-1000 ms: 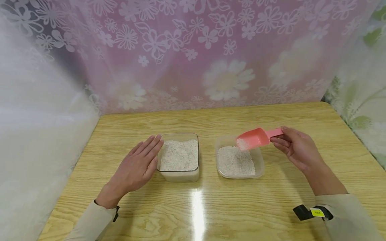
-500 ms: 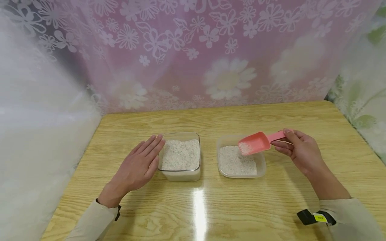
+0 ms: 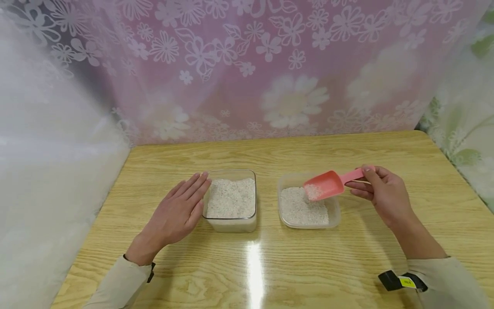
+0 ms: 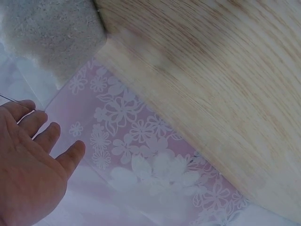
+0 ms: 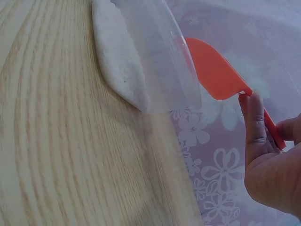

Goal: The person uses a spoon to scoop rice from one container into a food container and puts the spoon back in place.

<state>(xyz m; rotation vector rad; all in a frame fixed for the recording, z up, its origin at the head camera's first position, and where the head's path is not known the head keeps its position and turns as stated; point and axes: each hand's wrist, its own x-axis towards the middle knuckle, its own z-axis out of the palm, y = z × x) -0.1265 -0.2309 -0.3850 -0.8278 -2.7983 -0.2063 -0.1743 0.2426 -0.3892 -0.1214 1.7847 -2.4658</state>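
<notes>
My right hand (image 3: 386, 193) pinches the handle of a pink scoop (image 3: 333, 185) between thumb and fingers. The scoop is tilted over a frosted plastic container (image 3: 335, 216) on the right, with some pale grains (image 3: 313, 191) in its front end. White speckled grains (image 3: 302, 210) cover the bottom of that container. My left hand (image 3: 173, 210) lies with straight fingers along the left rim of a clear dark-rimmed container (image 3: 229, 225). It is filled higher with the same speckled grains (image 3: 231, 199). In the right wrist view the scoop (image 5: 216, 70) shows orange beside the container wall.
Both containers stand on a wood-grain table (image 3: 193, 270). A pink flowered curtain (image 3: 224, 86) hangs along the far edge, a pale sheet (image 3: 58, 163) at the left and a leafy one (image 3: 463, 120) at the right. Dark straps circle both wrists.
The scoop has come slightly lower over the right container, and its bowl has turned a little toward me. The left hand keeps its place at the rim.
</notes>
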